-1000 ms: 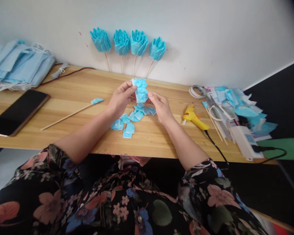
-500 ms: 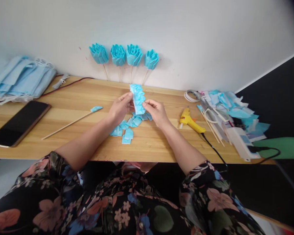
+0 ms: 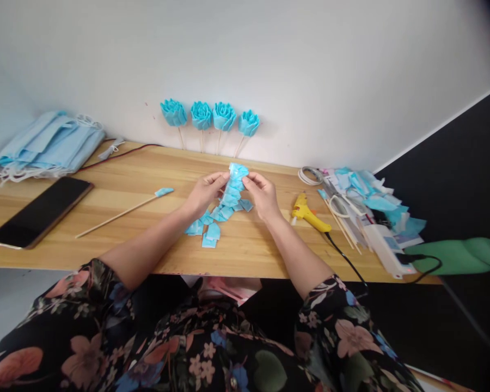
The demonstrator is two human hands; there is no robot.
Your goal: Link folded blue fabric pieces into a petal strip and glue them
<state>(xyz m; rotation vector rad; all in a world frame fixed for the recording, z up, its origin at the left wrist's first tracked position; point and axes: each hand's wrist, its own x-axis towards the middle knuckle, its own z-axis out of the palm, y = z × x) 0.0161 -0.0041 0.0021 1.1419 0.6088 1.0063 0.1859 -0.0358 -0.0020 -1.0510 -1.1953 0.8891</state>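
A strip of overlapping blue folded petals (image 3: pixel 233 188) is held up between my two hands, above the middle of the table. My left hand (image 3: pixel 206 191) pinches its left edge near the top. On the other side, my right hand (image 3: pixel 261 191) grips the upper right edge between thumb and fingers. Loose blue folded pieces (image 3: pixel 210 235) lie on the wood just below the strip. To the left rests a thin wooden stick (image 3: pixel 118 215) with a blue folded tip (image 3: pixel 164 192).
Several blue flowers on sticks (image 3: pixel 201 115) lean against the wall. Face masks (image 3: pixel 51 142) and a phone (image 3: pixel 41 212) are at left. At right are a yellow glue gun (image 3: pixel 310 213), tape (image 3: pixel 310 175), scissors (image 3: pixel 343 207), blue scraps (image 3: pixel 375 190) and a power strip (image 3: pixel 390 253).
My hands have turned the petal strip, and my right hand has moved from its lower right edge to near its top. The camera view has shifted a little.
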